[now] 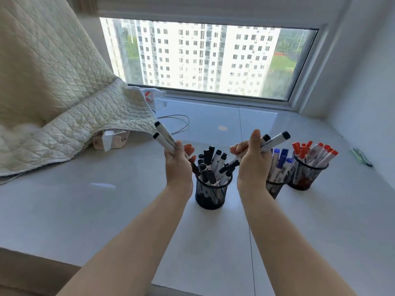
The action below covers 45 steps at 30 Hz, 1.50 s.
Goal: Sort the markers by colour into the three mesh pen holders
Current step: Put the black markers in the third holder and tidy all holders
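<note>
Glossy pale bench (299, 221) under a wide window (203, 58), quilt (53, 92) draped left, three holders (212, 192) of sorted markers, left hand (178, 165) fingers clamped on two black markers (164, 138), right hand (251, 159) gripping more black ones (274, 139)

A home, high up in an apartment block: a wide glossy white bay-window ledge (277, 210) runs beneath a broad window (203, 58) that looks out on tall white residential towers. A cream quilted bedspread (53, 92) drapes over the ledge's left edge, with a thin grey cable (181, 124) lying loose near the far left corner.
</note>
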Motion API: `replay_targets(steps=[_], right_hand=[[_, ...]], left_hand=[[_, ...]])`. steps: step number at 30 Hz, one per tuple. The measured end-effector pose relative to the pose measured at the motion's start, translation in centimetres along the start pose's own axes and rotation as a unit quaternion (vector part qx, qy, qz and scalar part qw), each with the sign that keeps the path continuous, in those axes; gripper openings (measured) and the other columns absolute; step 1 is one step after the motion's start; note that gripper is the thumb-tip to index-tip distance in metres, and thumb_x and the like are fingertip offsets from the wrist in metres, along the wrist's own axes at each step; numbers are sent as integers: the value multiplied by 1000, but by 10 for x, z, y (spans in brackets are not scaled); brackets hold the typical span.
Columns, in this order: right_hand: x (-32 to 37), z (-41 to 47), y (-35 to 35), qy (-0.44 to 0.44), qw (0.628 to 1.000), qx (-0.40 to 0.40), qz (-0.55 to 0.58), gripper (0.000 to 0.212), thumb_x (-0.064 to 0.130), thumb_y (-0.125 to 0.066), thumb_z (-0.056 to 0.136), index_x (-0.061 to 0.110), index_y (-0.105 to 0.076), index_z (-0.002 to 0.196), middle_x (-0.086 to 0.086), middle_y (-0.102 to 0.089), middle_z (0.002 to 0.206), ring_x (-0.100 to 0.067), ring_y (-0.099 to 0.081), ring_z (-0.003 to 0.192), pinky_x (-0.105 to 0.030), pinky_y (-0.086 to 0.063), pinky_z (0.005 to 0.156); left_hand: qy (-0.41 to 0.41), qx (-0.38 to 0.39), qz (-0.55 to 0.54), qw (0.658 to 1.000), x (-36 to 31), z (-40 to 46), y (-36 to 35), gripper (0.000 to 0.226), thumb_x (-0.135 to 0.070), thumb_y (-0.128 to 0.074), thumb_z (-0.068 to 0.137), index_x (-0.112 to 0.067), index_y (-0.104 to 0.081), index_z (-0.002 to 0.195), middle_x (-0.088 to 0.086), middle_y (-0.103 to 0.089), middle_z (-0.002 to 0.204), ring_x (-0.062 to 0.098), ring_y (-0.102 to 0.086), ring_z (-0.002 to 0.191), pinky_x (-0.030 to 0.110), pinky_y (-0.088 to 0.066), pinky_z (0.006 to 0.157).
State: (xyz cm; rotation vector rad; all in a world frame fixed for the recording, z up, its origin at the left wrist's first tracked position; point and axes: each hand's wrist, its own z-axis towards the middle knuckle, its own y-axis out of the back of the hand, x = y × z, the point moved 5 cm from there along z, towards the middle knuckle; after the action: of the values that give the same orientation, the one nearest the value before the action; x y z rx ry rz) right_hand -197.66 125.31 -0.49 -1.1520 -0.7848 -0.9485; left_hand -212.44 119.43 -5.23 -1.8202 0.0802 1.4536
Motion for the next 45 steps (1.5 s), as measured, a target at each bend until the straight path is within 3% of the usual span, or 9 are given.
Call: replay_targets(steps=[5,8,10,15,19,26,31,40,45], right_hand=[[-21,4,-7,28,988,47,-142,34,37,-46,94,16,-62,74,-1,-53,66,-15,-53,59,-30,-40,61],[-40,1,-4,19,961,83,-262,17,32,-50,93,36,-50,76,-10,-59,101,-30,-56,97,-46,-45,85],[-46,0,-3,-9,964,90,-250,17,29,-51,92,38,-49,78,-15,-59,111,-28,-57,96,-45,-47,88],[-53,0,2,-70,968,112,-211,8,19,-54,90,25,-59,92,-4,-64,80,-18,-58,64,-31,-47,60],[-29,2,8,27,968,54,-244,20,20,-60,85,29,-51,101,8,-63,96,-13,-59,58,-30,-51,59],[-5,3,-1,180,920,80,-339,32,33,-46,94,25,-44,125,10,-57,110,8,-55,80,-16,-41,58],[-39,8,3,50,895,168,-411,29,31,-41,97,21,-64,112,4,-59,113,-18,-56,105,-29,-42,83],[-56,-9,12,-61,896,239,-369,41,40,-26,99,43,-27,140,3,-36,145,-13,-30,135,-28,-28,98],[-47,-25,14,-68,893,213,-391,34,41,-28,98,41,-37,130,-4,-43,126,-12,-48,99,-29,-34,80]], left_hand=[[-23,28,50,998,11,-4,-10,11,-29,-36,99,-26,-46,96,-7,-62,93,1,-62,86,23,-45,81],[-34,44,109,992,22,-9,-11,15,-36,-38,97,-27,-49,102,-10,-65,100,6,-59,91,20,-44,78],[-38,69,135,988,29,-15,-12,16,-37,-40,96,-30,-53,103,-6,-63,105,9,-60,96,23,-48,80],[-20,106,136,985,34,-26,-15,14,-20,-45,96,-33,-50,94,-13,-59,88,-4,-60,77,18,-46,73],[24,118,106,987,19,-21,-13,10,-16,-55,91,-20,-54,99,-5,-62,86,-1,-62,64,15,-49,58],[-174,139,343,913,-18,-7,-20,32,-17,-53,90,-42,-53,109,-11,-65,79,-5,-58,72,3,-37,64],[-221,160,417,867,-5,-9,-15,22,-15,-51,93,-22,-68,105,-8,-57,105,5,-55,98,0,-34,82],[-152,234,462,842,15,-18,-8,38,-34,-33,99,-41,-39,135,-23,-40,123,1,-46,116,20,-34,96],[-54,251,412,874,9,-19,-11,34,-31,-33,100,-41,-47,129,-14,-48,126,10,-49,118,23,-33,102]])
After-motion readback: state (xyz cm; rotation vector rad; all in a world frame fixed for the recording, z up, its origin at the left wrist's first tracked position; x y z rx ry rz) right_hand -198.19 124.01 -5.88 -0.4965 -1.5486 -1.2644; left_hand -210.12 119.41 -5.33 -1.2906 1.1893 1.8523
